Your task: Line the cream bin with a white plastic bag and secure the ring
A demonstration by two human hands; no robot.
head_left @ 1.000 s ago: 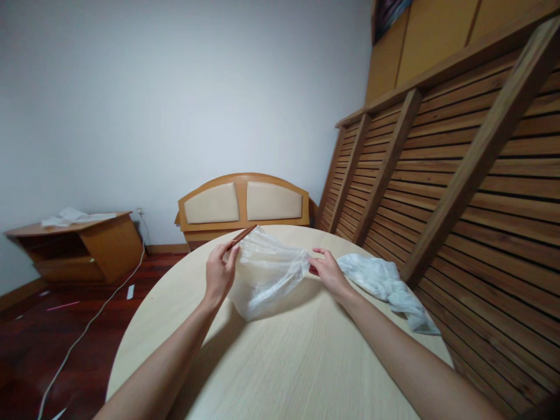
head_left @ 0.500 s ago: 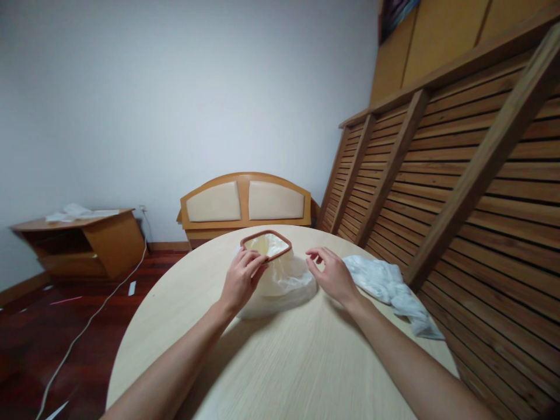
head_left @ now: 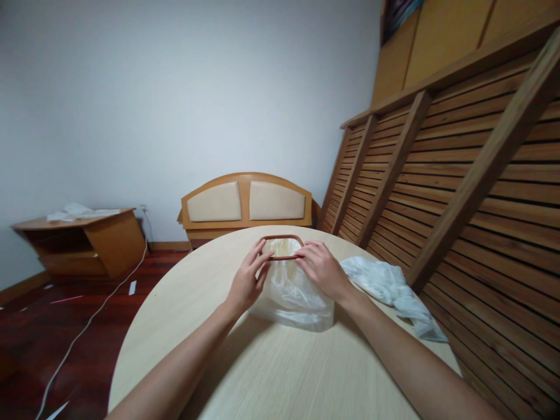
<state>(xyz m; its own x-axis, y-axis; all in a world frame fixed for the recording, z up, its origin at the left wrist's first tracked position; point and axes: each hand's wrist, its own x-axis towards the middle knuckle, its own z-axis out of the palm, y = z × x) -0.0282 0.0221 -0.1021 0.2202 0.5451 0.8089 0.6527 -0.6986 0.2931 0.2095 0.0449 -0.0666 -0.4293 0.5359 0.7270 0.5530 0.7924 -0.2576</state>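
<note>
In the head view, both hands meet at a brown rounded frame (head_left: 284, 258) above the middle of the round counter (head_left: 301, 379). The grip of the left hand (head_left: 250, 280) pinches the frame at its left end, fingers along the near bar; the grip of the right hand (head_left: 324, 269) pinches it near the right corner. The frame is held with its opening tipped toward the camera, and through it shows the inside of a translucent plastic bag (head_left: 300, 300). The bag hangs below the frame between the two forearms, its crumpled lower part spreading toward the counter top; whether it is fastened to the frame I cannot tell. Near the counter's right edge, beside the right forearm, lies a crumpled whitish bundle (head_left: 394, 286). Beyond the counter stands a padded headboard (head_left: 245, 201) by the wall, and a slatted wooden panel (head_left: 405, 157) leans at the right.
</note>
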